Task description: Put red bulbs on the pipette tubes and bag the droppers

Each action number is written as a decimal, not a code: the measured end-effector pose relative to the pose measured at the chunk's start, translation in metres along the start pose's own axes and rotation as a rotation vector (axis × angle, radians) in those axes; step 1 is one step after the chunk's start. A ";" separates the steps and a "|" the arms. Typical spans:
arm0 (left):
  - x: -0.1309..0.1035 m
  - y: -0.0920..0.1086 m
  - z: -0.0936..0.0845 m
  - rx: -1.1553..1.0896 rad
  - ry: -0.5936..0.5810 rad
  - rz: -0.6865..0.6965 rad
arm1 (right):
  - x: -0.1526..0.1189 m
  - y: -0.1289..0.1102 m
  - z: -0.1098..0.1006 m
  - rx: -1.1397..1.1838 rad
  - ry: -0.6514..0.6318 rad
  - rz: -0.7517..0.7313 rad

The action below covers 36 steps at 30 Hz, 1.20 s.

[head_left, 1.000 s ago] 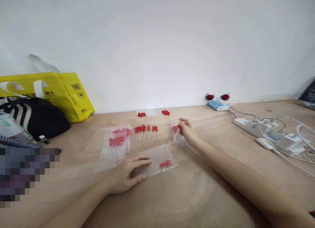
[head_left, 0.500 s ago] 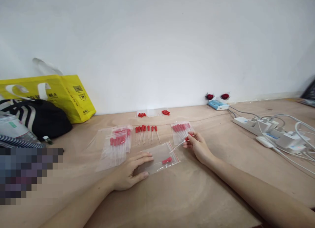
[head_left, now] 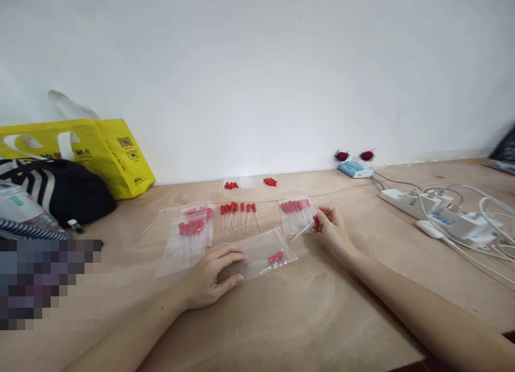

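Note:
My left hand (head_left: pixel 220 273) lies with fingers and thumb apart on the left end of a clear zip bag (head_left: pixel 257 254). One dropper with a red bulb (head_left: pixel 276 257) is inside that bag, near its red-striped mouth. Between the fingertips of my right hand (head_left: pixel 332 227) is another dropper (head_left: pixel 302 231), held by its red bulb. Its clear tube points down and left, the tip just beyond the bag's mouth. Behind the bag, several loose droppers (head_left: pixel 242 207) lie in a row. A filled bag of droppers (head_left: pixel 295 207) sits beside my right hand.
More filled dropper bags (head_left: pixel 191 228) overlap on the left. Several red bulbs (head_left: pixel 270 182) lie on clear bags near the wall. A power strip (head_left: pixel 396 198) with chargers and cables is at right, a blue box (head_left: pixel 355 169) behind it. Yellow bag (head_left: pixel 124 163) and black bag (head_left: pixel 80 192) stand left.
My right hand has shifted right and slightly away, drawing the dropper's tip from over the bag to just outside its mouth. The bag has turned and slid slightly right; my left hand stays on it.

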State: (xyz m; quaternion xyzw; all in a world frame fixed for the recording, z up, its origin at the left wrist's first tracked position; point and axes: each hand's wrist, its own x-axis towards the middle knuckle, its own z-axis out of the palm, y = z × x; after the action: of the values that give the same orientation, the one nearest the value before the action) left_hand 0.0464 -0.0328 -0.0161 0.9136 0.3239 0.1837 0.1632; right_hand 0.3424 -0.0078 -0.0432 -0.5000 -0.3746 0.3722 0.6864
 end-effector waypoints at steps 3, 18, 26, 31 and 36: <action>-0.002 0.000 -0.002 -0.019 -0.061 -0.019 | -0.003 0.002 0.003 0.007 -0.020 0.028; -0.002 -0.006 0.003 0.011 -0.096 -0.114 | -0.033 -0.003 0.020 0.106 -0.418 0.292; 0.001 -0.004 0.001 0.027 -0.105 -0.105 | -0.032 0.003 0.020 -0.319 -0.562 0.163; 0.000 -0.005 0.002 0.032 -0.100 -0.088 | -0.026 0.013 0.022 -0.500 -0.543 -0.020; 0.002 -0.005 0.002 0.048 -0.116 -0.092 | -0.025 0.012 0.024 -0.569 -0.647 -0.186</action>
State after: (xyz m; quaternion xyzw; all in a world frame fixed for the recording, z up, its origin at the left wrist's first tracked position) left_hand 0.0457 -0.0279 -0.0193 0.9106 0.3597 0.1150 0.1680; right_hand 0.3082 -0.0174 -0.0526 -0.4911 -0.7011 0.3282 0.3995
